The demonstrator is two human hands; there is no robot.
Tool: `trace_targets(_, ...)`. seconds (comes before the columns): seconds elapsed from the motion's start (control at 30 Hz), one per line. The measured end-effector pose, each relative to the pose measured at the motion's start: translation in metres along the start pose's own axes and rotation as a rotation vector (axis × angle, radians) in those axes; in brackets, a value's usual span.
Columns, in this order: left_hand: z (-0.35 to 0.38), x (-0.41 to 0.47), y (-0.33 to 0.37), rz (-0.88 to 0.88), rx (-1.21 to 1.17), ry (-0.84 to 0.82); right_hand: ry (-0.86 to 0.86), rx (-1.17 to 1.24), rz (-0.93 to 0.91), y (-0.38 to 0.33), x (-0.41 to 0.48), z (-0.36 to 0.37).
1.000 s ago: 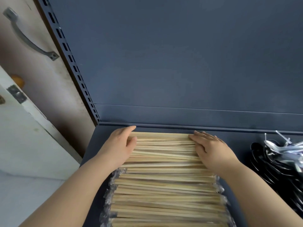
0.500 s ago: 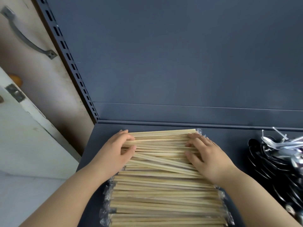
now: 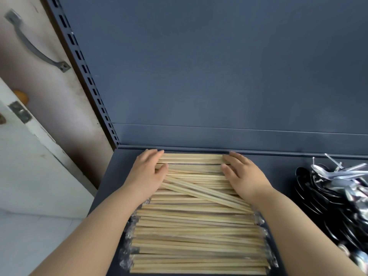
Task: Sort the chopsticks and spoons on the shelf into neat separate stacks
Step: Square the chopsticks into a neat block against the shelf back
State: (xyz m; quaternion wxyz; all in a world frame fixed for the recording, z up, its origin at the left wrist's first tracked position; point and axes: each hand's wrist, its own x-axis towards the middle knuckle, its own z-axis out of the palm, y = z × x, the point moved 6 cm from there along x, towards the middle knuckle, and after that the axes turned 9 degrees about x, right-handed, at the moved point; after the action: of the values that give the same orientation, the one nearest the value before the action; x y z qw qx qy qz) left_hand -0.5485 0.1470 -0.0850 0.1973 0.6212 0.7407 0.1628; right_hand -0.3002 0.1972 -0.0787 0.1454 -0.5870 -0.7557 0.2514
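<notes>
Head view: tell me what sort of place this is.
Likely a shop or stockroom, not a home kitchen: a steel display shelf with a slotted upright, bulk plastic-wrapped wooden chopsticks laid in rows, and a heap of spoons beside them.

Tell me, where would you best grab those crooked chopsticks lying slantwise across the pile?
Probably the bare middle stretch of the slanted chopsticks, pinched from above across their width. They lie on top of the straight chopstick stack, so nothing covers them there, while their ends run up to the left hand and right hand.
</notes>
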Motion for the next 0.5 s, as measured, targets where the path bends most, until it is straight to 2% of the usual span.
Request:
trace_targets(0.07, -0.003, -0.001, 0.0, 0.012, 0.138, 0.031, 0.113, -0.093, -0.02, -0.002, -0.005, -0.007)
trace_targets(0.13, -0.004, -0.003, 0.005, 0.093, 0.334, 0.041, 0.134, -0.131, -0.042, -0.003, -0.009, -0.011)
trace_targets(0.23, 0.006, -0.006, 0.012, 0.211, 0.489, -0.107, -0.006, -0.054, -0.083, -0.003, -0.004, -0.006)
trace_targets(0.3, 0.01, -0.005, 0.013, 0.176, 0.527, -0.152, -0.1, -0.061, -0.104, -0.004, 0.0, 0.0)
trace_targets(0.43, 0.008, -0.006, 0.021, 0.07, 0.496, -0.041, -0.244, -0.045, -0.101, -0.008, -0.002, -0.004)
trace_targets(0.5, 0.011, -0.008, 0.024, 0.052, 0.507, -0.021, -0.311, -0.177, -0.136, -0.012, -0.007, -0.004)
